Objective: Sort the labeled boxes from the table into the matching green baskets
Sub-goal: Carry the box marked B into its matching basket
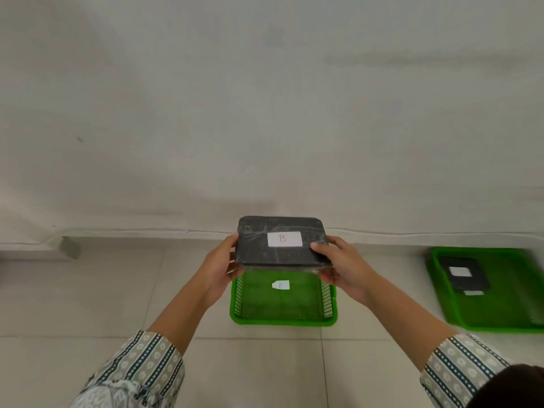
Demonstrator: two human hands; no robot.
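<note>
Both hands, left (219,270) and right (343,270), clamp black box (282,254) labeled "B" over green basket (282,318)

Far rim of the middle green basket (283,318) hidden behind the held black box (282,241), and the mark on its small white tag (280,285) too small and soft to read. Second green basket (482,316) at right cut off by the frame edge and smeared by blur, with the white label (459,271) on the dark box (463,273) inside it unreadable. Fingers of the left hand (219,267) and right hand (343,267) mostly out of sight beneath and behind the held box; patterned sleeves (138,369) cropped at the bottom edge.
</note>
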